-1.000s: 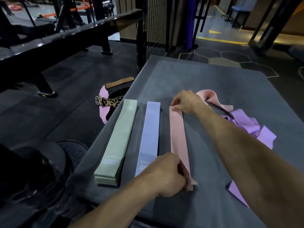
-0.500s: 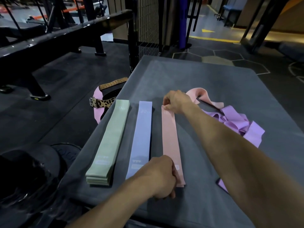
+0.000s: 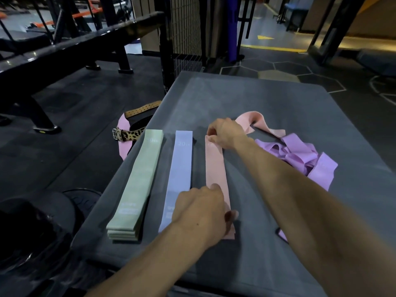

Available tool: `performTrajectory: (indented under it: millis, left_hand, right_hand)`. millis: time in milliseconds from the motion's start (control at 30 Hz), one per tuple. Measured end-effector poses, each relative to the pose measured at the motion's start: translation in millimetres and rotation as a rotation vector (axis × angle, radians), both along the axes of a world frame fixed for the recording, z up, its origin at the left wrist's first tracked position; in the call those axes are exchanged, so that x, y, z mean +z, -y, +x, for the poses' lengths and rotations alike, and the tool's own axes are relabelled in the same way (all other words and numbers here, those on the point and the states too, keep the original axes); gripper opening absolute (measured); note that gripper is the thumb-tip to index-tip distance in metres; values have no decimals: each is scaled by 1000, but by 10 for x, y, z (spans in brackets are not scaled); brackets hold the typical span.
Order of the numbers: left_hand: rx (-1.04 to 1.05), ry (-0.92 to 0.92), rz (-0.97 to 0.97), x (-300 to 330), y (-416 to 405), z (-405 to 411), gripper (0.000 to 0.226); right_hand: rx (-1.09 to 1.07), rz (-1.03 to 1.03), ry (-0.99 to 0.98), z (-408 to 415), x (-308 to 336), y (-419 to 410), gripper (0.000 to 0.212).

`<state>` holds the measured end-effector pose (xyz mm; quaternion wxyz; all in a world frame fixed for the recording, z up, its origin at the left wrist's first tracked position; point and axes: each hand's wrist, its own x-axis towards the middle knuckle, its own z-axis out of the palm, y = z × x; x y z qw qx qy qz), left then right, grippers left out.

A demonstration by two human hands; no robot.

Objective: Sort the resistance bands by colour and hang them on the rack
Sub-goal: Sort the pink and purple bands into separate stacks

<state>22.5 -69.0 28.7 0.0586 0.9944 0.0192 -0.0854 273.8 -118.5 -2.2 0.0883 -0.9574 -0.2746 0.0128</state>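
Note:
Three bands lie side by side on the grey padded platform: a stack of green bands, a blue band and a pink band. My right hand pinches the pink band's far end. My left hand has curled fingers and holds its near end down, thumb on the fabric. Behind my right hand lies a second, loose pink band. A tangled heap of purple bands sits to the right, with one purple piece showing under my right forearm.
Weight belts, one leopard-print and one tan, lie on the floor left of the platform. A black steel rack beam crosses the upper left. Weight plates sit at the lower left. A wire mesh panel stands behind.
The pink band's near end, lifted and curled a second ago, now lies flat and straight beside the blue band. Both hands keep hold of its ends.

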Motion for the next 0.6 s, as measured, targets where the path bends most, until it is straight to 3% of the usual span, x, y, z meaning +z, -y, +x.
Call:
performTrajectory:
  millis: [233,600]
  left_hand:
    - [-39,-116,170,-116,100,49,65]
    - [-97,-204,199,-142,165,66,50]
  right_hand:
    - [2,-9,6,11,-10,-7,17]
    - [-34,22,-35,33,10,-17,15]
